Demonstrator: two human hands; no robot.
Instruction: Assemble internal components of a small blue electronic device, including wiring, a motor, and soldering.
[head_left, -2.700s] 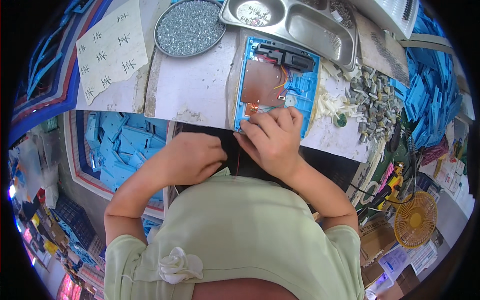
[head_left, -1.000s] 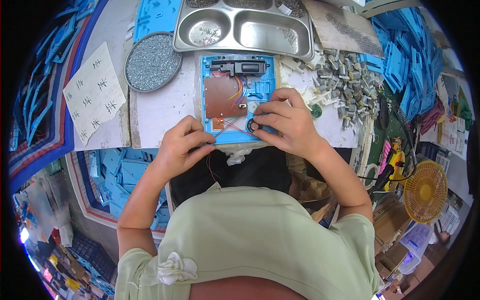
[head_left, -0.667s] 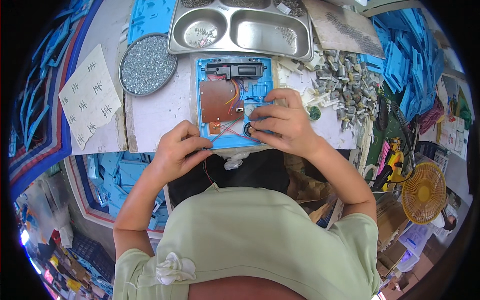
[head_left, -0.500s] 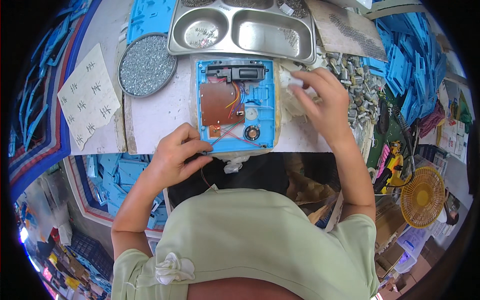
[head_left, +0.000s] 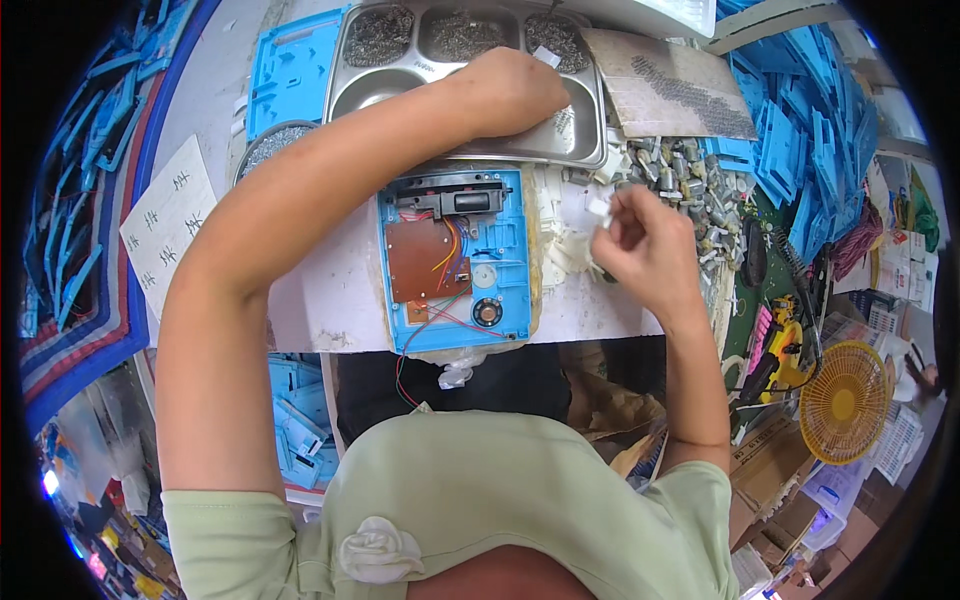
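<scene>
A blue plastic housing (head_left: 508, 255) lies on the table with its inside facing up. It holds a brown circuit board (head_left: 425, 262), a black part along the top, a small round speaker (head_left: 487, 313) and coloured wires. My left arm crosses above it, and my left hand (head_left: 518, 92) is curled over the lower right compartment of a metal tray (head_left: 590, 150). Its fingertips, and anything in them, are hidden. To the right of the housing, my right hand (head_left: 648, 245) pinches a small white piece (head_left: 600, 207). Red and green wires (head_left: 400, 375) hang over the table's front edge.
Small metal parts fill the tray's far compartments. A round dish of silvery bits (head_left: 268, 145) sits partly behind my left arm. Small motors (head_left: 690, 190) are heaped at right, below a board with rows of pins (head_left: 670, 85). Blue housings (head_left: 800, 130) pile up beyond.
My left hand has gone from the housing's lower left corner up and across to the metal tray. My right hand stays right of the housing, still pinching the white piece. The whole view has shifted slightly.
</scene>
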